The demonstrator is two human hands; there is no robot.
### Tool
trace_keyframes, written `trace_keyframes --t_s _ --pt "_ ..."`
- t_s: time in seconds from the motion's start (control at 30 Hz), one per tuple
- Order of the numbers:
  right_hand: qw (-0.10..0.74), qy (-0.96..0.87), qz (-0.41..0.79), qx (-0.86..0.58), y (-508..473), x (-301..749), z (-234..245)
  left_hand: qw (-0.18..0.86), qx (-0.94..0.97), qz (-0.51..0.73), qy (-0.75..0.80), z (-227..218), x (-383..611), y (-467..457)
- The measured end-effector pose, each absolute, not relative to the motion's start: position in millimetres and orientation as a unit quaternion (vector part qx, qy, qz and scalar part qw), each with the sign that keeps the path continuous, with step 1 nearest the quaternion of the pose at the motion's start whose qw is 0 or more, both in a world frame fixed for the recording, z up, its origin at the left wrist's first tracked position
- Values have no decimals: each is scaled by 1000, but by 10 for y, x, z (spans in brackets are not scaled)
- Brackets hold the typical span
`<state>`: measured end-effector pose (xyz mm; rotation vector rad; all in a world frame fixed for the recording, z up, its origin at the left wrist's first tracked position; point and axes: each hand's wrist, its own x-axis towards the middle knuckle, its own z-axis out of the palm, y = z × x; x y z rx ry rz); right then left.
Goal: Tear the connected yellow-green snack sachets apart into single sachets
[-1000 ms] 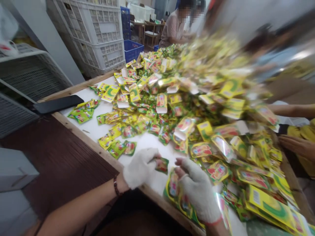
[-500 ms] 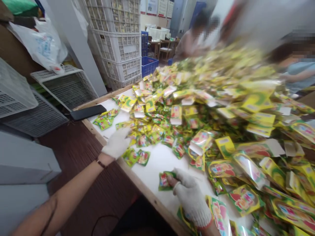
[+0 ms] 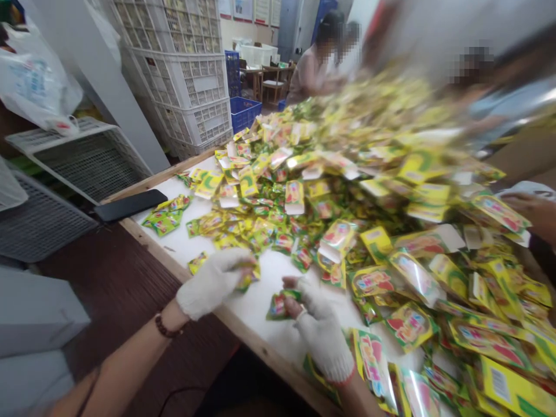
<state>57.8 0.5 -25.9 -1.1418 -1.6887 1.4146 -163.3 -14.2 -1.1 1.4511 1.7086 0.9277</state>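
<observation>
My left hand, in a white glove with bare fingertips, is closed on a small yellow-green candy packet near the table's front edge. To its right, my right hand, gloved the same way, pinches a green candy packet with a red print between thumb and fingers. Both packets are just above the white tabletop. Beyond my hands lie many loose small packets. A flat printed candy box lies beside my right wrist.
A large heap of yellow-green boxes and packets covers the table's middle and right. A dark phone lies at the left corner. White crates are stacked behind, near a blue crate. Other people sit across the table.
My left hand has moved right and toward me from the loose packets, now with one in its fingers. My right hand keeps its packet. The view has shifted rightward.
</observation>
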Motion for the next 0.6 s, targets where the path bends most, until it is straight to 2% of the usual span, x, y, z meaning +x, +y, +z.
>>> trace_keyframes --t_s 0.13,0.27,0.37,0.6 --pt "312 -596 598 -436 23 581 -256 524 433 444 584 -114 -1151 -122" --pt "327 -590 544 -499 85 657 -259 655 252 513 494 -141 -939 -108" --pt "334 -604 527 -496 108 685 -247 675 254 507 472 -139 -872 -140" --pt "348 -629 499 -484 101 687 -148 605 423 447 506 -87 -834 -155"
